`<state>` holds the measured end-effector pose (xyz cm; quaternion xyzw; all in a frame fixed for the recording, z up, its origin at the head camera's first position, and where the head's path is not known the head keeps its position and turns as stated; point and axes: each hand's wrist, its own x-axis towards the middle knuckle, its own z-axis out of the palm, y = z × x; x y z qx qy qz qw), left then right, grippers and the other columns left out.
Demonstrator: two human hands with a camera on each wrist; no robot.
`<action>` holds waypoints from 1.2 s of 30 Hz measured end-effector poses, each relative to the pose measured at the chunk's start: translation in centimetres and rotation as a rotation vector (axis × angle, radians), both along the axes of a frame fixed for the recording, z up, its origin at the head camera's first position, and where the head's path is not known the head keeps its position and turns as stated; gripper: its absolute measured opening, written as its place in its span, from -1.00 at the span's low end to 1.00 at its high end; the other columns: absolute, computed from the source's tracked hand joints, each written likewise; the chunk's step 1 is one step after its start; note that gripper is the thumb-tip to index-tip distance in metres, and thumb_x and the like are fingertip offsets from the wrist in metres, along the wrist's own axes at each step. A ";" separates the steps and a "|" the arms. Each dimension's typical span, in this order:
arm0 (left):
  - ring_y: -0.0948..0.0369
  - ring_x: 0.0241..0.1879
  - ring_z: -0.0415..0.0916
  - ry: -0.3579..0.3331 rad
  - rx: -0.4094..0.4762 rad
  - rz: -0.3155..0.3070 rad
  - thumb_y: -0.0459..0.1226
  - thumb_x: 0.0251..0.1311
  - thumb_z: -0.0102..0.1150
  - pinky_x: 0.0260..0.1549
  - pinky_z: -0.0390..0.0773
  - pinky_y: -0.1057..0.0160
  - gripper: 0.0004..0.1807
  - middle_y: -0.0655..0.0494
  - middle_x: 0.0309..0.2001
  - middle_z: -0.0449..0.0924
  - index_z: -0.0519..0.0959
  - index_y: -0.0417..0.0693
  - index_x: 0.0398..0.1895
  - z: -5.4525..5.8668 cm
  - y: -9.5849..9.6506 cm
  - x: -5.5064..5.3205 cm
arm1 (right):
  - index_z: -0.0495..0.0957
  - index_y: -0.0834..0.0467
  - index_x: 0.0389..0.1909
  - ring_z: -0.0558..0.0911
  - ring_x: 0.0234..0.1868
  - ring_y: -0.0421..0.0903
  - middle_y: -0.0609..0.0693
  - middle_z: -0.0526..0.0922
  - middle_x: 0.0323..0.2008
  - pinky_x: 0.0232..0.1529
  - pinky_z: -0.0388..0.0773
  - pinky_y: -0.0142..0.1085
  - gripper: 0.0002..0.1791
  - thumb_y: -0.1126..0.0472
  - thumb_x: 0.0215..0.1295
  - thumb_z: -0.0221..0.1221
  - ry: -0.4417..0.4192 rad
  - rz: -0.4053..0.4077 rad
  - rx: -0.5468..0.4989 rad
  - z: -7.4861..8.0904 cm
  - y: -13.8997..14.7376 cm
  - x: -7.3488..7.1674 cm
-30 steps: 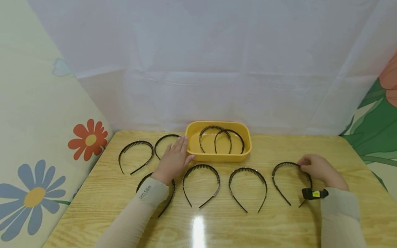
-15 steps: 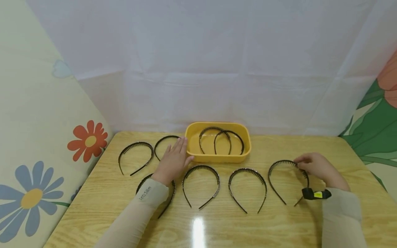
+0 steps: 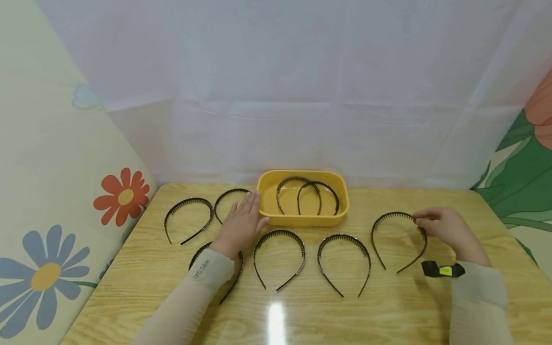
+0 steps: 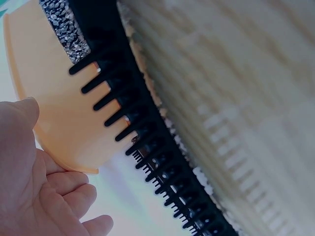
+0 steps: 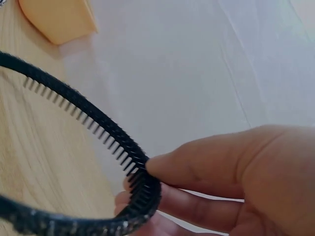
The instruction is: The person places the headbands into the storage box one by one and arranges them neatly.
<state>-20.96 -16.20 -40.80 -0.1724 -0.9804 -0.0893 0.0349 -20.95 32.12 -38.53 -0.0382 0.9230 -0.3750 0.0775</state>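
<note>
Between thumb and fingers my right hand (image 3: 448, 232) pinches the side of a black toothed headband (image 3: 394, 214), at the right of the table; the right wrist view shows the thumb on the band (image 5: 118, 135). My left hand (image 3: 241, 225) rests with straight fingers against the left end of the yellow bin (image 3: 302, 220). Two black headbands (image 3: 297, 178) lie overlapping in that bin. Under my left forearm a headband (image 3: 239, 273) is partly hidden, and its comb teeth (image 4: 118, 98) loom large in the left wrist view.
In front of the bin lie two headbands, one at centre (image 3: 280, 232) and one further right (image 3: 345, 235). To the left are a toothed headband (image 3: 189, 199) and a headband (image 3: 220, 196) partly covered by my left hand. A white cloth (image 3: 267, 120) hangs behind the wooden table (image 3: 327, 321).
The headband in my right hand has moved up and slightly left, its ends swinging away from me. My left hand and the bin have stayed in place.
</note>
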 end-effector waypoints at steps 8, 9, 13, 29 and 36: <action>-0.16 0.57 -0.12 0.001 0.006 0.006 0.00 0.58 -0.12 0.48 -0.02 -0.27 -0.19 -0.33 0.57 -0.06 -0.08 -0.41 0.57 0.0 0.0 0.0 | 0.49 0.42 0.27 0.74 -0.11 0.11 0.41 0.61 0.07 -0.02 0.67 0.12 -0.53 0.13 0.58 0.05 0.052 -0.106 -0.037 0.2 -0.2 -0.1; -0.17 0.57 -0.11 0.002 0.005 0.007 0.00 0.59 -0.12 0.48 -0.01 -0.27 -0.19 -0.33 0.57 -0.06 -0.08 -0.41 0.57 0.0 0.0 0.0 | 0.49 0.42 0.27 0.75 -0.13 0.07 0.41 0.61 0.07 -0.02 0.67 0.11 -0.53 0.14 0.58 0.05 0.061 -0.117 -0.041 0.2 -0.2 -0.1; -0.16 0.57 -0.12 -0.001 0.004 0.009 0.00 0.59 -0.13 0.48 -0.01 -0.28 -0.19 -0.33 0.57 -0.06 -0.09 -0.40 0.57 0.0 0.0 -0.1 | 0.49 0.43 0.27 0.73 -0.24 -0.24 0.38 0.64 0.05 -0.09 0.73 -0.14 -0.54 0.16 0.57 0.06 0.084 -0.158 -0.094 0.4 -0.6 -0.2; -0.17 0.57 -0.11 -0.008 -0.002 0.006 0.02 0.58 -0.14 0.48 -0.02 -0.27 -0.17 -0.32 0.57 -0.08 -0.11 -0.40 0.58 -0.3 0.1 -0.2 | 0.40 0.50 0.30 0.72 -0.23 -0.29 -0.29 0.68 -0.26 -0.12 0.72 -0.37 -0.51 0.24 0.52 0.13 0.074 -0.189 -0.490 0.1 -2.4 -0.2; -0.18 0.57 -0.11 -0.007 -0.006 0.008 0.03 0.58 -0.13 0.48 -0.03 -0.27 -0.16 -0.32 0.57 -0.08 -0.10 -0.41 0.58 -0.2 0.1 -0.1 | 0.46 0.48 0.24 0.74 -0.22 -0.25 -0.20 0.72 -0.24 -0.14 0.72 -0.38 -0.53 0.25 0.46 0.22 0.077 -0.191 -0.656 0.0 -3.3 -0.5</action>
